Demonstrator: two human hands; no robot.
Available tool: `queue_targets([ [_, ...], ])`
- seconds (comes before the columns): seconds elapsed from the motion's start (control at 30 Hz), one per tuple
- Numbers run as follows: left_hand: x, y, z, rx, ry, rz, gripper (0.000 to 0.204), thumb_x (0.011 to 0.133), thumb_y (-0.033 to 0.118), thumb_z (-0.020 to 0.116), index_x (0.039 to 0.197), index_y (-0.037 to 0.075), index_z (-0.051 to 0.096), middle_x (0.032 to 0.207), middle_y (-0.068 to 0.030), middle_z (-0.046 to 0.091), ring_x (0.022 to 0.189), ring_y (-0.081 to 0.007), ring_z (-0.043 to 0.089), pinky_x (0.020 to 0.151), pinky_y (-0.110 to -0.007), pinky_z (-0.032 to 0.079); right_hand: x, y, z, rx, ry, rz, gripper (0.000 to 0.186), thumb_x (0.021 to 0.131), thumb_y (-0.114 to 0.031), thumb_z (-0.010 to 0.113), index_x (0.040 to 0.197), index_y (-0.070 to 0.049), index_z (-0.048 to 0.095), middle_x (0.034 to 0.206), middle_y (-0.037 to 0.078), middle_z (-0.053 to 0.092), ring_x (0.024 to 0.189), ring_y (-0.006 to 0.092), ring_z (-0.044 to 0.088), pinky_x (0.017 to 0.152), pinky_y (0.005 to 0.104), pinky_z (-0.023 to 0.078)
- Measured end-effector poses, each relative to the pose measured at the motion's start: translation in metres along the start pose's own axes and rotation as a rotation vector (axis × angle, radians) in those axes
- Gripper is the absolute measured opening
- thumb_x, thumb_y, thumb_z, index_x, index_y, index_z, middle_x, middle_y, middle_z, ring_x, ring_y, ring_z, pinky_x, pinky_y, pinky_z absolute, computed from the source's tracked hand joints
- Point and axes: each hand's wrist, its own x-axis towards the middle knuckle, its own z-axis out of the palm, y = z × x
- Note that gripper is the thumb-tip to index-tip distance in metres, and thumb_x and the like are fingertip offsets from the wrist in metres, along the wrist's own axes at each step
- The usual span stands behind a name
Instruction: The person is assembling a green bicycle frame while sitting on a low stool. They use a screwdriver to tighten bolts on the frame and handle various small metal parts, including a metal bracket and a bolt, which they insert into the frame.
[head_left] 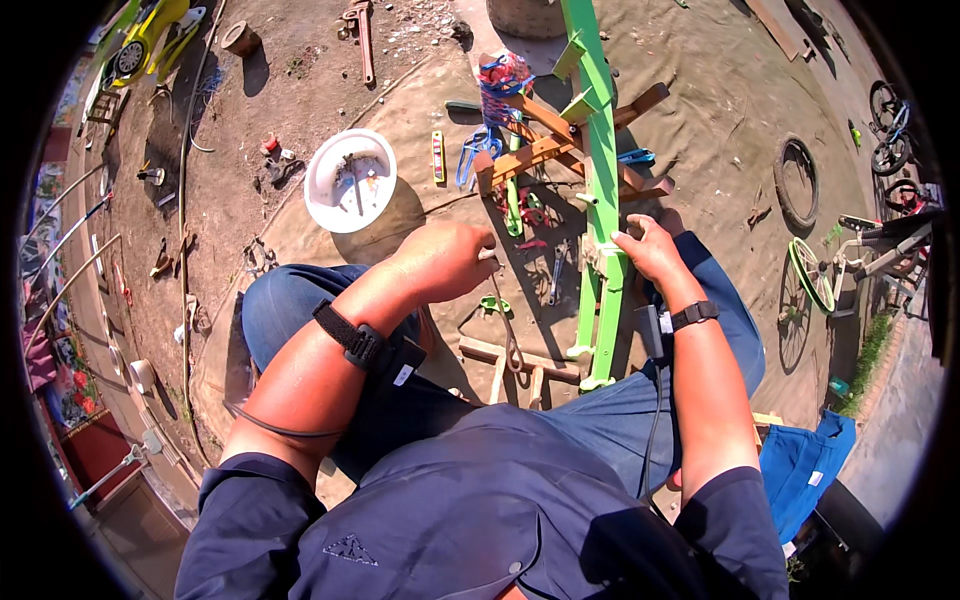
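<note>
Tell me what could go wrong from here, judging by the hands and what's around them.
The right hand is at the green beam, so its fingers might get pinched if the beam shifts.
The metal rod in the left hand could slip and drop between the legs.
The black cable hanging by the right forearm might snag.

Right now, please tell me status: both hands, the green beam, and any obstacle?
Left hand closed, apparently on a thin rod with looped end. Right hand at the green beam, grip unclear. Grey tool lying below, between them.
</note>
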Motion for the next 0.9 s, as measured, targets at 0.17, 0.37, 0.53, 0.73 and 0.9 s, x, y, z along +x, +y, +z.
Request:
queue_targets([
  [0.17, 0.010, 0.006, -0.001, -0.050, 0.043, 0.047, 0.032, 0.084, 0.030, 0.064, 0.103, 0.004, 0.064, 0.088, -0.0195, 0.067, 0.088, -0.0375, 0.064, 0.078, -0.048, 0.050, -0.031, -0.011, 0.007, 0.395, -0.266, 0.181, 0.055, 0.089, -0.035, 0.066, 0.128, 0.001, 0.051, 0.099, 0.007, 0.065, 0.078, 0.0135, 0.061, 0.062, 0.0289, 0.049],
  [0.37, 0.016, 0.006, 0.001, 0.005, 0.054, 0.082, 0.031, 0.085, 0.031, 0.062, 0.100, 0.004, 0.063, 0.087, -0.0207, 0.067, 0.087, -0.0386, 0.065, 0.078, -0.048, 0.050, -0.052, -0.004, 0.021, 0.443, -0.224, 0.195, 0.053, 0.093, -0.039, 0.060, 0.135, -0.011, 0.044, 0.101, 0.000, 0.060, 0.083, 0.0082, 0.058, 0.065, 0.0285, 0.049],
  [0.53, 0.021, 0.009, 0.002, 0.032, 0.043, 0.082, 0.033, 0.087, 0.027, 0.063, 0.110, 0.004, 0.064, 0.089, -0.0179, 0.069, 0.085, -0.0334, 0.067, 0.077, -0.041, 0.052, -0.047, 0.044, 0.049, 0.367, -0.021, 0.082, 0.077, 0.086, -0.034, 0.070, 0.142, 0.004, 0.032, 0.106, 0.017, 0.064, 0.091, 0.0178, 0.062, 0.081, 0.0302, 0.050],
  [0.73, 0.021, 0.012, 0.000, 0.028, 0.066, 0.123, 0.032, 0.086, 0.029, 0.064, 0.108, 0.006, 0.065, 0.089, -0.0175, 0.069, 0.085, -0.0335, 0.067, 0.076, -0.041, 0.052, -0.050, 0.071, 0.059, 0.520, -0.079, 0.083, 0.072, 0.087, -0.031, 0.069, 0.139, 0.005, 0.035, 0.106, 0.016, 0.065, 0.090, 0.0166, 0.062, 0.080, 0.0295, 0.050],
  [0.9, 0.019, 0.007, 0.000, 0.033, 0.076, 0.110, 0.032, 0.086, 0.028, 0.064, 0.108, 0.006, 0.065, 0.088, -0.0178, 0.068, 0.085, -0.0338, 0.067, 0.076, -0.041, 0.052, -0.059, 0.047, 0.054, 0.534, -0.051, 0.142, 0.072, 0.086, -0.022, 0.072, 0.140, 0.004, 0.033, 0.110, 0.015, 0.064, 0.095, 0.0166, 0.062, 0.083, 0.0306, 0.050],
])
